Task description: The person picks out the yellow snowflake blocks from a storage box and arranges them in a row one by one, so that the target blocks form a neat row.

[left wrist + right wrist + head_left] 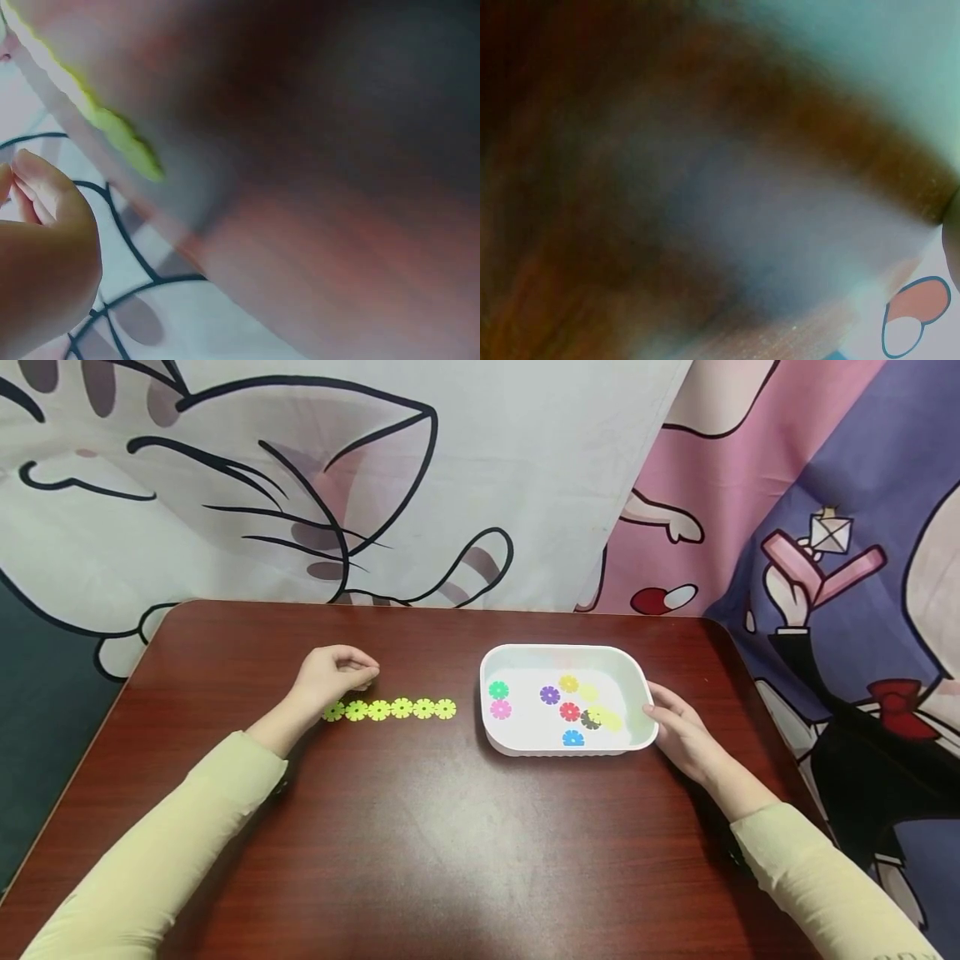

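A straight row of yellow-green flower-shaped plastic discs (401,707) lies linked edge to edge on the table; it shows blurred in the left wrist view. Just behind the row's left end, my left hand (330,678) hovers, fingers loosely curled, thumb close to the forefinger. No piece is visible between its fingertips. My right hand (684,732) grips the right rim of a white plastic tray (525,737), thumb on the near side. Inside the tray several loose discs are scattered, among them a purple disc (550,695), a red disc (570,712) and a blue disc (573,738).
The dark red-brown wooden table (450,843) has rounded far corners. Behind it hangs a cloth (525,468) printed with cartoon drawings, reaching down the right side. The right wrist view is mostly too blurred to read.
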The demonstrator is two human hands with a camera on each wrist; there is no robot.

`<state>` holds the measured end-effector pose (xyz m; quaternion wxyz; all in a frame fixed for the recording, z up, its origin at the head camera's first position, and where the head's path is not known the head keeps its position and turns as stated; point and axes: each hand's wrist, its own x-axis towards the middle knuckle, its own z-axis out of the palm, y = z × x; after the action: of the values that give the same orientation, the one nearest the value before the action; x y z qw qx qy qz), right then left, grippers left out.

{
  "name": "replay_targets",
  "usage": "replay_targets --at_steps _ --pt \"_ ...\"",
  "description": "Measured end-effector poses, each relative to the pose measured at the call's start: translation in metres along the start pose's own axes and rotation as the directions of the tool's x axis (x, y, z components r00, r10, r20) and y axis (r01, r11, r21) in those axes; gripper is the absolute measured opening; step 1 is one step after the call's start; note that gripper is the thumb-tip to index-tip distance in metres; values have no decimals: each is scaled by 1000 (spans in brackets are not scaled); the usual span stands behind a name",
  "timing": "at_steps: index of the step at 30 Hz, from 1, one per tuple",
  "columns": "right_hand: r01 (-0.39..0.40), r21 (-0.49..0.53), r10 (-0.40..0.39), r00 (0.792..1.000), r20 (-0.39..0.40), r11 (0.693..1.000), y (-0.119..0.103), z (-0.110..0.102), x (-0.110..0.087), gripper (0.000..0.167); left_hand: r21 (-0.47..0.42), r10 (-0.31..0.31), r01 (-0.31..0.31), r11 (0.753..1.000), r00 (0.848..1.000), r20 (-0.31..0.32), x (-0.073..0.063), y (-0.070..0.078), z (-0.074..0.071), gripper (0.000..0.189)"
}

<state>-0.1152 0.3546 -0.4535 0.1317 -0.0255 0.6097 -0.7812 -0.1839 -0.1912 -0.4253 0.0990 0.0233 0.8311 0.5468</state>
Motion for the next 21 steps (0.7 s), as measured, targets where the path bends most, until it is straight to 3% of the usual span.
replay_targets --at_steps 10,21 --pt "-6 -5 5 1000 -12 1000 0 -1 0 37 12 16 -17 1000 998 64 21 36 38 22" --pt "-10 -26 9 1000 -20 1000 1 -1 1 36 -27 75 -72 997 987 140 34 77 93 16"
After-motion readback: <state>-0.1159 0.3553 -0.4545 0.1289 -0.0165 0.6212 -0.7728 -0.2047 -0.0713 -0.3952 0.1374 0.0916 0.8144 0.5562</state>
